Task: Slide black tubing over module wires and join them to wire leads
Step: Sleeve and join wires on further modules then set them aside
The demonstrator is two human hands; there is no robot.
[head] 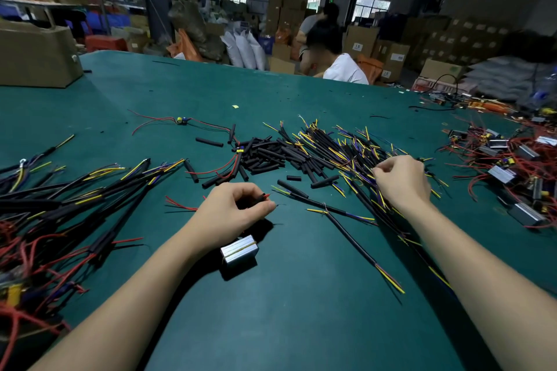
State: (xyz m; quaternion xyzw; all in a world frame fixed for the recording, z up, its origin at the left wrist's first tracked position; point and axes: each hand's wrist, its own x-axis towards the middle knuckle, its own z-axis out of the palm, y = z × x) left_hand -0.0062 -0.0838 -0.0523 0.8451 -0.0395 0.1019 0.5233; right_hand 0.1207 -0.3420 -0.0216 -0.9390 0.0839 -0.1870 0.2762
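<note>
Table [180,93] teal-green; tubing pieces [265,156] black; wire leads [346,153] yellow, blue; module [239,250] silver.

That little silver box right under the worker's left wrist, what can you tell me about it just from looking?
The silver box is a small rectangular module that looks like ribbed metal, its top showing lengthwise ridges and a thin yellowish line across it. It lies tilted on the green table, just beneath the left hand, whose wrist hovers over or brushes it. Thin red and black wires pinched in that hand probably lead back to it, though the join is hidden.
</note>
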